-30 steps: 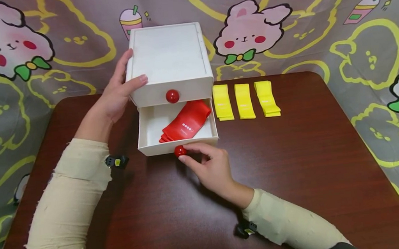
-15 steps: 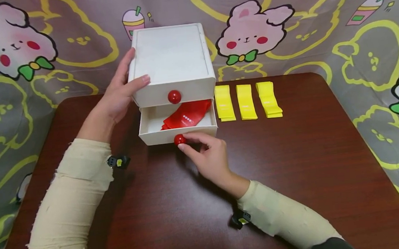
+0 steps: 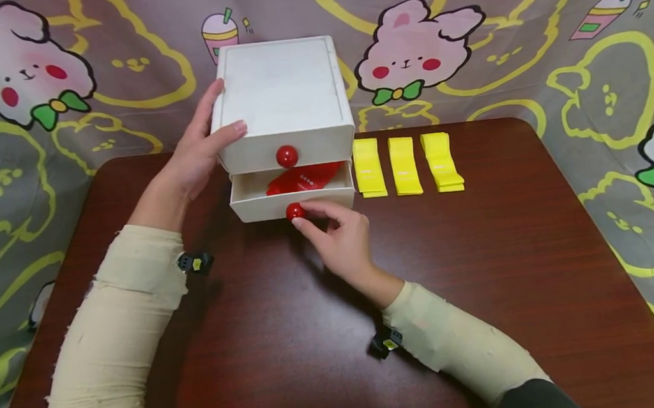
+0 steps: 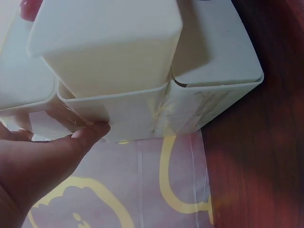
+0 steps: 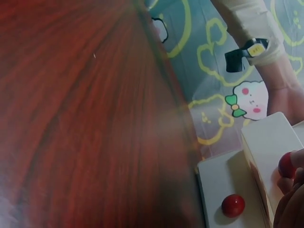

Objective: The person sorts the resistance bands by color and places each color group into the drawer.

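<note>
A white drawer cabinet (image 3: 280, 86) stands at the back of the table, its middle drawer (image 3: 321, 201) partly pulled out. Inside lies a folded red resistance band (image 3: 304, 179), partly hidden under the upper tier. My right hand (image 3: 344, 241) pinches that drawer's red knob (image 3: 294, 211) between thumb and fingertips; the right wrist view catches the held knob (image 5: 286, 165) at its edge. At the cabinet's left side, my left hand (image 3: 193, 153) rests with its thumb on the top and its fingers along the side. In the left wrist view, the thumb lies against the white side wall (image 4: 128, 116).
Several folded yellow resistance bands (image 3: 405, 166) lie in a row right of the cabinet on the dark wooden table (image 3: 291, 335). The upper drawer's red knob (image 3: 287, 156) and a lower drawer's knob (image 5: 232, 205) show. A patterned cloth (image 3: 288, 8) hangs behind.
The middle drawer has slid back into the cabinet, my right hand moving with its knob. Less of the red resistance band shows. My left hand stays on the cabinet.
</note>
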A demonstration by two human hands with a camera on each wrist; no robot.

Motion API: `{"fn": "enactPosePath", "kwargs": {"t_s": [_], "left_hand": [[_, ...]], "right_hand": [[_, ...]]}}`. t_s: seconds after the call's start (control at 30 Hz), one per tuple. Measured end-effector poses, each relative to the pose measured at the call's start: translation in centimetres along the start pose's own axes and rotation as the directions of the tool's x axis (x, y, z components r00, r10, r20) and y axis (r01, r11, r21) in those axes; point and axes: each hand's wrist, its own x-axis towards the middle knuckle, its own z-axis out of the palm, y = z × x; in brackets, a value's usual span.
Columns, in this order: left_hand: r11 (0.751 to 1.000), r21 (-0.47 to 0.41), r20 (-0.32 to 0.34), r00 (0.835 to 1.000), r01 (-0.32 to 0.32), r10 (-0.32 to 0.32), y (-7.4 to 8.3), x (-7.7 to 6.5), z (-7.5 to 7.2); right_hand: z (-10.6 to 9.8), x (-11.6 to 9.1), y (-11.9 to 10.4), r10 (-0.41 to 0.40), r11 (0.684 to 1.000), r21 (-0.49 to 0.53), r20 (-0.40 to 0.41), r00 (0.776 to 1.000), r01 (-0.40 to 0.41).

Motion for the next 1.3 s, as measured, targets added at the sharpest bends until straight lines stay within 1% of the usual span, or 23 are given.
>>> {"fn": "enactPosePath", "kwargs": {"t_s": [0.17,0.43,0.63,0.8,0.97,1.3], "left_hand": [[1.000,-0.021,0.000,1.000,-0.006,0.006,-0.1,-0.1,0.1],[0.998,-0.052,-0.013,0.999,-0.036,0.035,-0.2,0.1,0.2],[0.998,-0.048,-0.021,0.999,-0.040,0.039,-0.2,0.1,0.2],[0.997,-0.065,-0.021,0.999,-0.045,0.043,-0.2,0.1,0.2],[0.996,-0.076,-0.019,0.999,-0.045,0.044,-0.2,0.0,0.2],[0.995,-0.092,-0.024,0.999,-0.042,0.040,-0.2,0.1,0.3]], "right_hand": [[0.3,0.7,0.4,0.005,1.000,-0.002,-0.007,1.000,-0.005],[0.7,2.0,1.0,0.018,1.000,-0.021,-0.017,1.000,-0.018],[0.9,2.8,1.4,0.055,0.998,-0.034,-0.013,0.998,-0.055],[1.0,3.4,1.5,0.078,0.996,-0.050,-0.011,0.997,-0.078],[1.1,3.9,1.7,0.082,0.994,-0.066,-0.009,0.997,-0.083],[1.1,4.2,1.7,0.097,0.994,-0.058,-0.021,0.995,-0.098]]}}
